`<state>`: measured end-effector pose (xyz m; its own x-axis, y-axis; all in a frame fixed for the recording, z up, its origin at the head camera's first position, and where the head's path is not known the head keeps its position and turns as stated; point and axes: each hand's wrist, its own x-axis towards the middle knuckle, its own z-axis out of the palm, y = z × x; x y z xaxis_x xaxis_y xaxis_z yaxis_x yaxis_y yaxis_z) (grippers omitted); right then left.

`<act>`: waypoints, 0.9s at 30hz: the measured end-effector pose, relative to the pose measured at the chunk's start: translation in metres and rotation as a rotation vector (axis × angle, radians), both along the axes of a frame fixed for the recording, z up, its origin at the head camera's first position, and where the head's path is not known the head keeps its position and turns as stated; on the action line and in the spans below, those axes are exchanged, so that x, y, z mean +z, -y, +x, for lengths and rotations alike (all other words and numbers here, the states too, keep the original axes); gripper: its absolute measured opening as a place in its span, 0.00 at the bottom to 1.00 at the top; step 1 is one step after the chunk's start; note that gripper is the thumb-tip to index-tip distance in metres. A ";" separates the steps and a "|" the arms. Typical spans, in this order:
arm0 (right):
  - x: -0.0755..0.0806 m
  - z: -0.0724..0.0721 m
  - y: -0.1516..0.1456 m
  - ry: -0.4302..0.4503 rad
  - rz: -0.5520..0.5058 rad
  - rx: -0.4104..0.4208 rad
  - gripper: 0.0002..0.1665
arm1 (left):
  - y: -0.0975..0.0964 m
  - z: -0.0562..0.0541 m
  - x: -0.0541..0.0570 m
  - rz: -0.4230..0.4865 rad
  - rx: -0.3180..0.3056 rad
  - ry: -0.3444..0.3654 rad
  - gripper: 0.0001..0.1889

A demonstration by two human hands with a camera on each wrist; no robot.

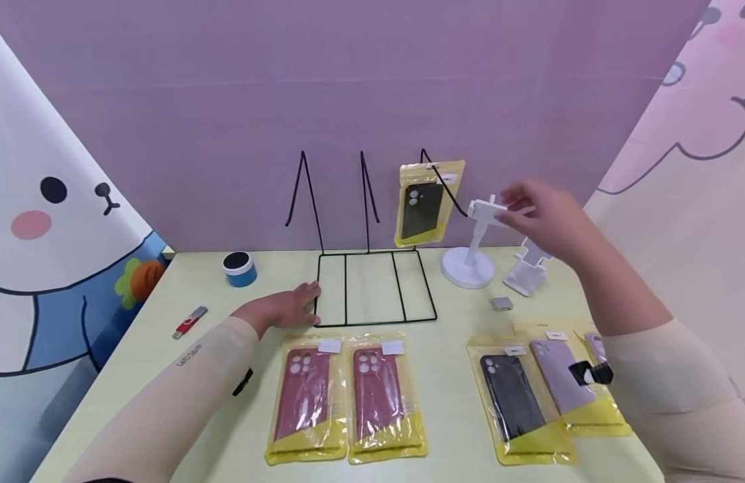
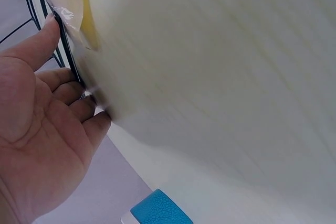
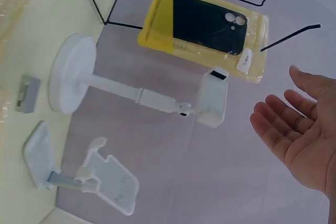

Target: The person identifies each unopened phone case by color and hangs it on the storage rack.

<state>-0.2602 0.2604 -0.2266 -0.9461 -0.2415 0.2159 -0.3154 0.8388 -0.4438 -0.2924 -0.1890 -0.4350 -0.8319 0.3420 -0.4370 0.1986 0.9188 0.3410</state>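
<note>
A black wire display rack [image 1: 360, 325] with three upright hooks stands on the table. My left hand [image 1: 290, 306] rests at its left side, thumb and fingertips touching the base wire; the left wrist view shows these fingers [image 2: 71, 93] lightly bent along the wire. On the right hook hangs a yellow-edged clear pouch [image 1: 409, 231] with a black phone case [image 3: 207, 23] inside. My right hand [image 1: 544, 218] is raised to the right of that pouch, fingers loosely bent and holding nothing. It overlaps the top of a white phone stand [image 1: 469, 268] in the head view.
Two pouches with dark red phone cases [image 1: 306, 389] lie before the rack. Pouches with a black case [image 1: 511, 396] and a purple case [image 1: 560, 376] lie at right. A small white stand [image 1: 525, 275], grey block [image 1: 502, 304], blue jar [image 1: 239, 270] and red USB stick [image 1: 190, 322] are around.
</note>
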 end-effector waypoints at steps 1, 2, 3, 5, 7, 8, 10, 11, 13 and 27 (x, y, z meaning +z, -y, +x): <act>-0.004 0.004 -0.003 0.001 -0.006 0.009 0.27 | 0.000 0.000 0.000 -0.001 0.003 0.003 0.46; -0.009 0.007 -0.006 -0.003 -0.005 0.016 0.27 | 0.000 0.000 0.000 -0.002 0.005 0.005 0.46; -0.014 0.010 -0.009 -0.010 -0.008 0.027 0.25 | 0.000 0.000 0.000 -0.005 0.003 0.003 0.46; -0.025 0.017 -0.016 -0.015 0.008 0.036 0.24 | 0.000 0.000 0.000 -0.003 -0.002 -0.005 0.46; -0.038 0.024 -0.022 -0.003 0.039 0.038 0.23 | 0.000 0.000 0.000 -0.005 -0.001 -0.010 0.46; -0.044 0.027 -0.025 0.010 0.055 0.039 0.23 | 0.000 -0.001 0.000 -0.008 -0.001 -0.013 0.46; -0.057 0.032 -0.029 0.050 0.079 0.045 0.24 | 0.000 -0.001 0.001 -0.007 0.002 -0.013 0.46; -0.063 0.034 -0.030 0.070 0.087 0.054 0.24 | 0.000 -0.001 0.001 -0.009 0.003 -0.012 0.46; -0.077 0.036 -0.033 0.108 0.093 0.076 0.24 | 0.000 -0.001 0.001 -0.010 0.004 -0.010 0.46; -0.160 0.036 -0.045 0.333 0.294 0.179 0.21 | 0.002 -0.002 0.000 0.005 -0.008 -0.013 0.45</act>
